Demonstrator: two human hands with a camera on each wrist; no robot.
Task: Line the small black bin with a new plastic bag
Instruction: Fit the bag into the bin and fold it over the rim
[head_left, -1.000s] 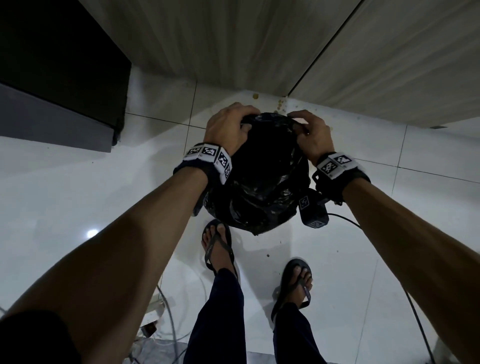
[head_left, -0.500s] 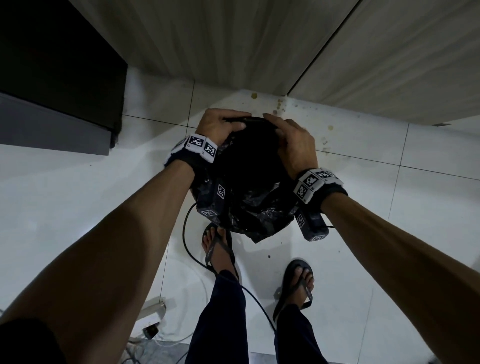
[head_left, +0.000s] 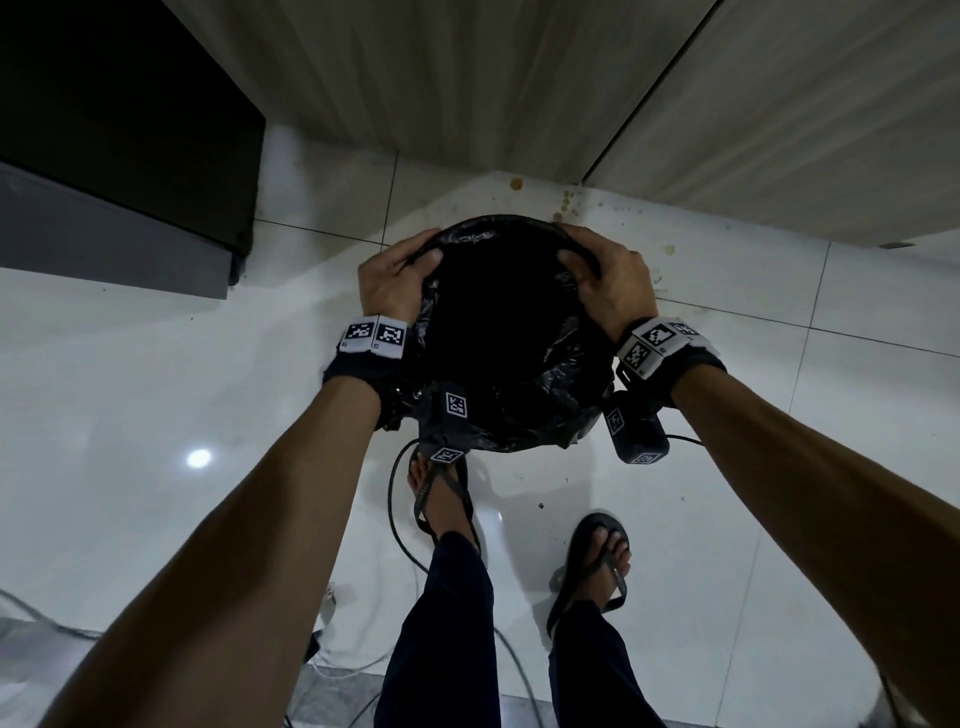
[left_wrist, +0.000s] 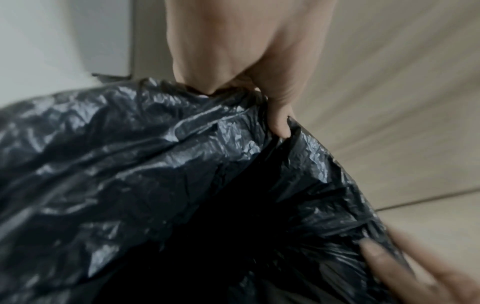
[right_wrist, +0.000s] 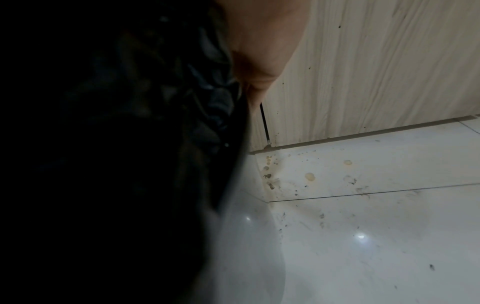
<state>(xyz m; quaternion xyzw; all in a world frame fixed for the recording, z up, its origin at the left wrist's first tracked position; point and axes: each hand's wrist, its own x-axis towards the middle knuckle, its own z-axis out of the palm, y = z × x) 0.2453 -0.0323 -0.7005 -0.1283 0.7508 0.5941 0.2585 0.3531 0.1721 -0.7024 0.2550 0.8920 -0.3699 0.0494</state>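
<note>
Left hand (head_left: 393, 279) and right hand (head_left: 609, 280) each grip the bag (head_left: 511, 374) edge, fingers curled over opposite sides; the bin probably sits hidden inside.

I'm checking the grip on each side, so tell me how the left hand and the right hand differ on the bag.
The left hand sits on the bag's left side, nearer the dark cabinet; the right hand sits on the right side, nearer the stained floor tiles. The left hand's thumb hooks over the edge into the dark opening; the right hand's fingers curl over the rim. Both grip the bag's edge at the bin's mouth and wear marker wristbands.
</note>
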